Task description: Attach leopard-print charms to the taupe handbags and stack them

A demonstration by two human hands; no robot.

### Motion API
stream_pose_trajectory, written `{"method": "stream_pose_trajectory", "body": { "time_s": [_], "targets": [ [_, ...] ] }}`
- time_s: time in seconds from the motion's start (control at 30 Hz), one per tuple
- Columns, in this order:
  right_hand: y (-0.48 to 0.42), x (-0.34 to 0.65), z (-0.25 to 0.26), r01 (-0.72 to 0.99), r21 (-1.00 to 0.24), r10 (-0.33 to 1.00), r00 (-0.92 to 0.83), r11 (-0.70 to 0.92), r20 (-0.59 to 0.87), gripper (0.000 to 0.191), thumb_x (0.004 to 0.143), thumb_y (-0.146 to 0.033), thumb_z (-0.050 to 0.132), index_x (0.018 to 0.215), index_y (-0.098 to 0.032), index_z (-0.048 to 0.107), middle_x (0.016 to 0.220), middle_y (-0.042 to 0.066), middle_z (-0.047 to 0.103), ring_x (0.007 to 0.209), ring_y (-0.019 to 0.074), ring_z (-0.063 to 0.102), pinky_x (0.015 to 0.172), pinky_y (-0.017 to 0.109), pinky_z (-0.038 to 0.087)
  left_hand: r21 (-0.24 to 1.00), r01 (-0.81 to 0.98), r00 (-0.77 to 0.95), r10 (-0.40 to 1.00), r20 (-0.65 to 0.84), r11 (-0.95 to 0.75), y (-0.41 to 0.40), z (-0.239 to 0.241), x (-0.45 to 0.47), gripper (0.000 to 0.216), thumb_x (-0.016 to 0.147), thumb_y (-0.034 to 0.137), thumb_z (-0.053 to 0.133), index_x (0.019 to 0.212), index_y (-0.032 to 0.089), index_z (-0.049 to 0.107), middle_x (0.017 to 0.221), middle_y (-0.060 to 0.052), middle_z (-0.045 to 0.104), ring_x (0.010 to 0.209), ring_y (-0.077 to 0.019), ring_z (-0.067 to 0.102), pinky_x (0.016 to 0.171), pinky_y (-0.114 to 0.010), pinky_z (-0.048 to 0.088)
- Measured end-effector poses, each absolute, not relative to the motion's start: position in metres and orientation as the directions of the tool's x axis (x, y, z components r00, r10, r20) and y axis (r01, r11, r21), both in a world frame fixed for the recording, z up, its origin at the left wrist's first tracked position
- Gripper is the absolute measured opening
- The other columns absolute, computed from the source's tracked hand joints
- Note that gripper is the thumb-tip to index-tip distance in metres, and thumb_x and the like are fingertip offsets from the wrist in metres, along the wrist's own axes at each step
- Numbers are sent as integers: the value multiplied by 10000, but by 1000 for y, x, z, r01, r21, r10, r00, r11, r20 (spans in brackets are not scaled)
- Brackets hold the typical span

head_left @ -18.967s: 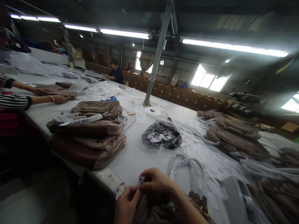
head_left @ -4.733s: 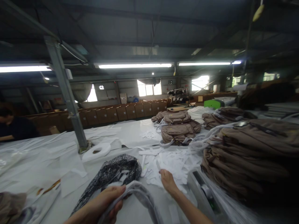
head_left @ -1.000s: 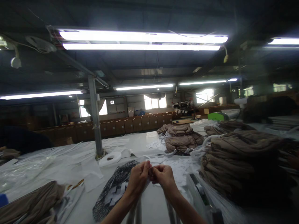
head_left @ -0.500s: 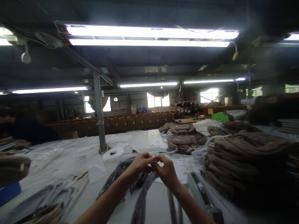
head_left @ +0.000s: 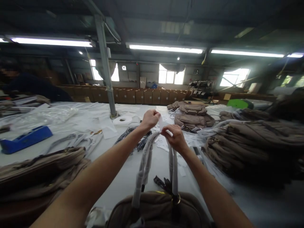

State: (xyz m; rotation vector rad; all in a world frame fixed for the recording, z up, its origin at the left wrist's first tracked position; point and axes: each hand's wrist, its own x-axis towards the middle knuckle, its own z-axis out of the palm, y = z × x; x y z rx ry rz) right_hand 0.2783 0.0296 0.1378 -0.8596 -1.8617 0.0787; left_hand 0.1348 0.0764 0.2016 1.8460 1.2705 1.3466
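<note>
A brown handbag with gold-coloured metal rings stands at the bottom centre, directly before me. Its two raised handles are covered in pale, translucent wrapping. At the top of the handles, the fingers of my right hand pinch the wrapped handle. My left hand is closed a little higher and to the left, apart from my right hand. Something pale and thin seems to run between the hands, but it is too faint to name. A dark speckled bundle lies on the table behind my left forearm.
Brown bags are piled at the right, with more bags behind. Other bags lie at the left near a blue tape dispenser. A post rises beside a white roll. A person is at far left.
My hands were together and are now apart, the left one farther up. The view has tilted down, bringing the handbag and the whole blue dispenser into sight.
</note>
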Motion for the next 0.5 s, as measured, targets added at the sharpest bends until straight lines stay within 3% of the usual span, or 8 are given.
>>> {"method": "stream_pose_trajectory", "body": {
  "time_s": [0.13, 0.23, 0.37, 0.5],
  "targets": [
    [35, 273, 128, 334, -481, 570, -257, 810, 781, 221, 821, -247, 620, 1037, -232, 662, 1090, 56, 651, 1011, 202, 583, 904, 326, 424, 831, 295, 212, 880, 425, -472, 74, 210, 133, 185, 780, 109, 545, 601, 147, 568, 497, 52, 557, 486, -92, 531, 528, -218, 411],
    [39, 266, 119, 249, -549, 601, -260, 798, 755, 191, 844, -206, 567, 998, -220, 679, 966, 37, 704, 884, 175, 646, 805, 285, 493, 852, 240, 175, 884, 434, -466, 73, 205, 130, 185, 780, 105, 548, 600, 147, 556, 485, 65, 529, 448, -72, 487, 491, -201, 381],
    [41, 259, 110, 271, -541, 602, -266, 796, 753, 187, 838, -163, 552, 949, -217, 693, 892, 24, 721, 825, 162, 662, 767, 262, 506, 903, 150, 52, 916, 399, -402, 84, 189, 121, 210, 831, 201, 550, 630, 149, 524, 487, 90, 455, 401, -57, 390, 433, -191, 319],
    [41, 260, 104, 308, -540, 614, -244, 783, 751, 198, 824, -173, 572, 983, -222, 679, 918, 32, 709, 855, 173, 651, 786, 277, 495, 942, -3, 120, 935, 332, -334, 88, 171, 112, 154, 827, 273, 560, 728, 157, 545, 580, 66, 519, 495, -53, 488, 521, -178, 385]
  ]
}}
